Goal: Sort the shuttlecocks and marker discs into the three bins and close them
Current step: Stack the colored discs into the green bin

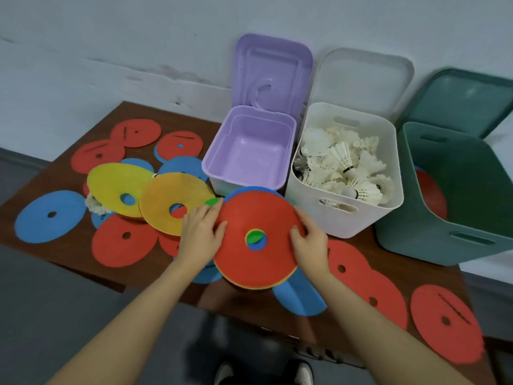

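Both hands hold a stack of marker discs, red on top with blue, green and yellow edges showing below. My left hand grips its left rim and my right hand grips its right rim, just in front of the purple bin, which stands open with nothing inside. The white bin is open and full of shuttlecocks. The green bin at the right is open with a red disc inside. Loose red, blue and yellow discs lie across the table; a shuttlecock peeks from under a yellow disc.
The three bins' lids lean back against the wall. The brown table ends near my body; red discs overhang its front right edge. My shoes show on the grey floor below.
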Motion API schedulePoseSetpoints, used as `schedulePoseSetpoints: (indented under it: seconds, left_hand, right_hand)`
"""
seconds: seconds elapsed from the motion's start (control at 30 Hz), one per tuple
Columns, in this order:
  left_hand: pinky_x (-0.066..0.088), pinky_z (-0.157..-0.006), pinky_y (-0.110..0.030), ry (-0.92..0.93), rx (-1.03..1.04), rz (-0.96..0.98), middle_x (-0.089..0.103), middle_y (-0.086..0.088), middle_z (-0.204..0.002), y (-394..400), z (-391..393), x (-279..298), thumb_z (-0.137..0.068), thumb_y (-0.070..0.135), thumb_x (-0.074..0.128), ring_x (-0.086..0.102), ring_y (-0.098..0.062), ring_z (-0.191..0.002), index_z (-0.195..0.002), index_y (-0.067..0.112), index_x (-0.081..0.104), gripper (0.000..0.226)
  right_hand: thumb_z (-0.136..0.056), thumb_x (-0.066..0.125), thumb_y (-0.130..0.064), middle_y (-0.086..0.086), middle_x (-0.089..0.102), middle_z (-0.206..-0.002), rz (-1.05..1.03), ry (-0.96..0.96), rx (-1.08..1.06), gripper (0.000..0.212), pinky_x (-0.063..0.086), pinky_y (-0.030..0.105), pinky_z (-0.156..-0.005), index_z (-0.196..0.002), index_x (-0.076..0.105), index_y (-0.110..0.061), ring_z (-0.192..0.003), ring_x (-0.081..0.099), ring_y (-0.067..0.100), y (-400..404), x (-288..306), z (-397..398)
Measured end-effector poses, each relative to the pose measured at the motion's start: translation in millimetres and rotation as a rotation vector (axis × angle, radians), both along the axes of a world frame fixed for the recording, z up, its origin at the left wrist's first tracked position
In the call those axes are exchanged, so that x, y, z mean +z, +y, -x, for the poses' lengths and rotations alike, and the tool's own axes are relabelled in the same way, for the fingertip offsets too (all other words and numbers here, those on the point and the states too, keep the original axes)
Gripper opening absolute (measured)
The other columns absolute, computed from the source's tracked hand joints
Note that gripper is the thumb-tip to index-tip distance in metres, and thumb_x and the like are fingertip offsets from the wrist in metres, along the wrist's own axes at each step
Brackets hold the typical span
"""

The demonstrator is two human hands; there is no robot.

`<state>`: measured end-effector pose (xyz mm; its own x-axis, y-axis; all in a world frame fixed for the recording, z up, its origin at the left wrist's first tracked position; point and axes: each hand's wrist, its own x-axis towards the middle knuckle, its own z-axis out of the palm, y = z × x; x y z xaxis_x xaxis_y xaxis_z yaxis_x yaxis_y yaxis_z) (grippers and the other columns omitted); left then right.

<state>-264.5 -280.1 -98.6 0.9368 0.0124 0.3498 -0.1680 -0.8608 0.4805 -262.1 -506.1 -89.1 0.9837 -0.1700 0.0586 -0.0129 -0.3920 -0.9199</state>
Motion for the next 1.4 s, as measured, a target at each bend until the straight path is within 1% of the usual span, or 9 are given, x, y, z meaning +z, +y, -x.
schedulePoseSetpoints:
  seconds: [0.17,0.33,0.47,0.67,0.8,0.93,1.03,1.23,1.4]
  left_hand:
    - [0.028,-0.087,-0.039,0.304,0.053,-0.036,0.053,-0.009,-0.109,16.5,-14.8,-12.9,-0.088,0.03,0.059,0.041,-0.031,-0.104,-0.13,0.014,0.053,0.045]
    - [0.03,-0.1,-0.047,0.338,0.117,-0.073,0.032,-0.02,-0.138,15.9,-13.0,-28.4,-0.086,0.04,0.059,0.034,-0.038,-0.123,-0.143,0.01,0.032,0.07]
    - [0.034,-0.095,-0.043,0.36,0.1,-0.013,0.047,-0.014,-0.129,23.8,-23.8,-34.2,-0.092,0.038,0.05,0.044,-0.032,-0.119,-0.147,0.007,0.016,0.072]
    - [0.029,-0.094,-0.038,0.4,0.096,0.055,0.049,-0.013,-0.12,41.4,-20.2,-43.1,-0.096,0.021,0.048,0.046,-0.03,-0.111,-0.146,0.006,0.022,0.058]
    - [0.034,-0.086,-0.038,0.358,0.059,-0.042,0.054,-0.012,-0.111,54.8,-9.4,-54.1,-0.095,0.018,0.047,0.051,-0.03,-0.101,-0.145,0.005,0.024,0.056]
    - [0.034,-0.084,-0.038,0.361,0.065,-0.089,0.052,-0.011,-0.108,52.9,-10.4,-54.2,-0.094,0.021,0.049,0.05,-0.029,-0.102,-0.146,0.005,0.022,0.06]
    - [0.035,-0.084,-0.038,0.281,0.016,-0.002,0.053,-0.009,-0.109,48.4,-7.7,-52.8,-0.092,0.018,0.053,0.05,-0.027,-0.1,-0.145,0.011,0.026,0.06]
    - [0.039,-0.077,-0.037,0.195,-0.122,0.06,0.062,-0.009,-0.1,18.3,4.7,-56.6,-0.085,0.022,0.053,0.059,-0.027,-0.089,-0.135,0.007,0.045,0.052]
    - [0.046,-0.06,-0.038,0.229,-0.151,-0.155,0.062,-0.008,-0.08,-9.7,14.6,-62.0,-0.075,0.02,0.066,0.06,-0.027,-0.07,-0.128,0.003,0.053,0.057]
  right_hand:
    - [-0.084,0.051,-0.005,0.002,0.068,-0.108,0.076,0.147,-0.017,0.045,0.049,0.026,-0.077,-0.126,0.058,-0.019,-0.085,0.062,0.012,13.0,-10.0,-11.1]
    - [-0.091,0.053,-0.008,0.002,0.065,-0.118,0.121,0.096,-0.071,0.036,0.041,0.02,-0.089,-0.126,0.059,-0.014,-0.101,0.057,0.01,16.3,-18.0,-9.2]
    - [-0.091,0.053,-0.009,0.001,0.063,-0.12,0.081,0.019,-0.113,0.034,0.041,0.023,-0.095,-0.124,0.059,-0.014,-0.106,0.057,0.01,33.2,-26.1,-15.5]
    - [-0.091,0.056,-0.015,0.0,0.063,-0.113,0.081,0.072,-0.099,0.03,0.045,0.039,-0.094,-0.12,0.061,-0.018,-0.105,0.058,0.018,58.5,-46.3,-21.8]
    - [-0.091,0.058,-0.025,0.004,0.051,-0.117,0.229,0.182,-0.069,0.035,0.035,0.048,-0.1,-0.126,0.056,-0.024,-0.11,0.05,0.021,62.1,-62.0,-18.2]
    - [-0.094,0.053,-0.02,-0.002,0.05,-0.134,0.085,0.199,-0.019,0.046,0.035,0.036,-0.106,-0.139,0.041,-0.02,-0.121,0.047,0.015,69.2,-62.6,-12.0]
    - [-0.093,0.054,-0.017,-0.01,0.054,-0.121,0.084,0.129,-0.071,0.044,0.04,0.028,-0.098,-0.136,0.045,-0.02,-0.107,0.051,0.009,68.6,-56.3,-7.1]
    - [-0.089,0.06,-0.027,-0.004,0.067,-0.085,0.204,0.119,-0.198,0.033,0.053,0.041,-0.076,-0.122,0.057,-0.03,-0.071,0.061,0.011,25.8,-51.7,8.5]
    - [-0.09,0.06,-0.023,0.003,0.068,-0.109,0.304,0.122,-0.22,0.038,0.048,0.031,-0.08,-0.127,0.056,-0.023,-0.086,0.061,0.017,-4.7,-52.9,36.7]
